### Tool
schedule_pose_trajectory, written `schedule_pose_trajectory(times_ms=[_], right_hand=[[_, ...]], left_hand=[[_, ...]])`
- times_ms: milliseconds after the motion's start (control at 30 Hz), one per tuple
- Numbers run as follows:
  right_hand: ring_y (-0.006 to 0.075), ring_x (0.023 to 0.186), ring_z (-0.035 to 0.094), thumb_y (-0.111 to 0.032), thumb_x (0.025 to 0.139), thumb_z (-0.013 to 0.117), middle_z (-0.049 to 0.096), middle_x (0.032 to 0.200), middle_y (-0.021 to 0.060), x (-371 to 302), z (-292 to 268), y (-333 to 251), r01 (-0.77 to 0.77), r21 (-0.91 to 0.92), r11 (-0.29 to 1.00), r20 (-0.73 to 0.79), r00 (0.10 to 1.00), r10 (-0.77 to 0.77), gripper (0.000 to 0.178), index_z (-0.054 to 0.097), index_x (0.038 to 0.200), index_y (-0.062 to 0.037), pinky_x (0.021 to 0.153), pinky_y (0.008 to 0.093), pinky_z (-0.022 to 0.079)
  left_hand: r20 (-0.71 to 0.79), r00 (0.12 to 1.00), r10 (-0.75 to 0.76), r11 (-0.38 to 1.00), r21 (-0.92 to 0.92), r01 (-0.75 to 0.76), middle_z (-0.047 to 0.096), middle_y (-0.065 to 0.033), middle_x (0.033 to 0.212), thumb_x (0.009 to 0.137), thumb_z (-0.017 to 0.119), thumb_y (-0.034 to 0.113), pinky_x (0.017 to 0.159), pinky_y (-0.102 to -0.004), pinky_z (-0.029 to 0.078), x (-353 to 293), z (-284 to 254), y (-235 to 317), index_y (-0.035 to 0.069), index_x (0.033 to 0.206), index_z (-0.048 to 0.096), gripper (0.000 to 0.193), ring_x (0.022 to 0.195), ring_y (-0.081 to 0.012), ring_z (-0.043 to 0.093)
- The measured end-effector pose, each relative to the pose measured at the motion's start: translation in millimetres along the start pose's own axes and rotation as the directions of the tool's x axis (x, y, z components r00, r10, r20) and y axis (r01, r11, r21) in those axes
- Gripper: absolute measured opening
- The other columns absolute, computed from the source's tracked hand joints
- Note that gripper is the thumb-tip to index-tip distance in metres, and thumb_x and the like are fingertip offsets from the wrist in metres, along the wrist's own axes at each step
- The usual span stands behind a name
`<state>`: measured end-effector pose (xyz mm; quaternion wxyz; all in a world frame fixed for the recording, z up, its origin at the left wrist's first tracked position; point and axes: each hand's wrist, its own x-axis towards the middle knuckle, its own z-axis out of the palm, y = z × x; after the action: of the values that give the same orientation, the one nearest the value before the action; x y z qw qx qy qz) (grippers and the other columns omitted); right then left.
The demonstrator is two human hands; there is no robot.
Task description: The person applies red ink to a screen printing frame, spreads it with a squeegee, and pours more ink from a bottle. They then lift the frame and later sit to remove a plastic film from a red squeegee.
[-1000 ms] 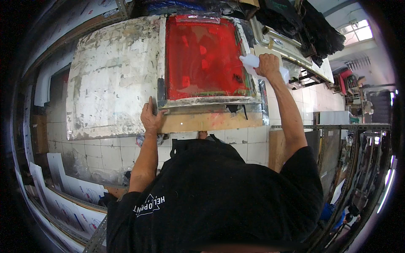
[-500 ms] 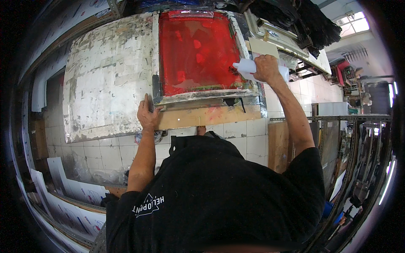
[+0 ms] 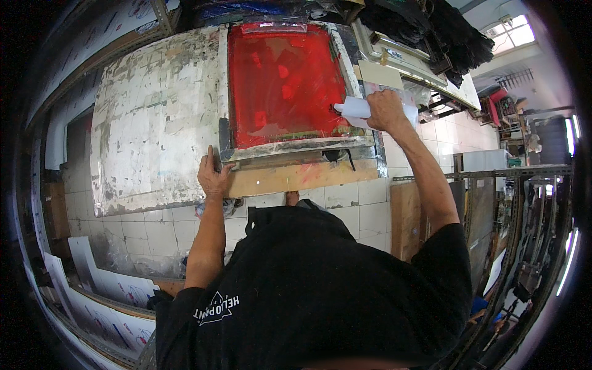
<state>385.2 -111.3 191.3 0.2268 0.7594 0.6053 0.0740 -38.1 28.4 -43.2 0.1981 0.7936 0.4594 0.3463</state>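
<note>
A white plastic bottle (image 3: 354, 109) lies tipped in my right hand (image 3: 387, 110), fingers wrapped round its body. Its narrow spout points left, over the right side of a red mesh screen (image 3: 280, 86). That screen is set in a pale, tape-covered frame (image 3: 290, 146), with wet-looking red patches across the mesh. My left hand (image 3: 213, 179) rests at the frame's near left corner, on the edge of the paint-stained white board (image 3: 154, 123). Its fingers are stretched out and the thumb lies apart, with nothing visible in it.
A tan board (image 3: 296, 177) runs along the near side of the frame. A dark bundle (image 3: 459, 40) hangs at the far right. Metal shelving (image 3: 493, 173) stands to the right, and printed white sheets (image 3: 114, 299) lie on racks at lower left. White floor tiles (image 3: 345, 195) show below.
The view has shifted slightly, so the table appears a little lower and to the left. My right hand still holds the bottle tipped over the screen; my left hand stays at the corner.
</note>
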Motion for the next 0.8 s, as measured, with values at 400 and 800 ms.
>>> schedule_pose_trajectory(times_ms=[400,800], right_hand=[[0.0341,0.090,0.067,-0.038,0.059,0.081,0.069,0.094,0.0193,-42,10,37,-0.205,0.242,0.948,0.099,0.978,0.186,0.060,0.064,0.104,-0.0017,0.079,0.0413,0.052],[0.0319,0.091,0.067,-0.035,0.065,0.086,0.068,0.100,0.0206,-63,177,38,-0.359,0.912,0.200,-0.044,0.400,0.915,0.065,0.060,0.110,0.0048,0.081,0.0398,0.051]], left_hand=[[0.025,0.999,-0.027,0.999,-0.042,0.028,0.050,-0.0108,0.081,0.066,0.081,0.043,0.062,-0.0390,0.044,0,-1,2,0.003,0.134,0.051,0.084,0.069,-0.0273,0.053],[0.065,0.997,-0.034,0.999,-0.005,0.034,0.052,-0.0110,0.083,0.066,0.080,0.042,0.064,-0.0400,0.044,1,2,1,0.005,0.134,0.051,0.083,0.072,-0.0286,0.053]])
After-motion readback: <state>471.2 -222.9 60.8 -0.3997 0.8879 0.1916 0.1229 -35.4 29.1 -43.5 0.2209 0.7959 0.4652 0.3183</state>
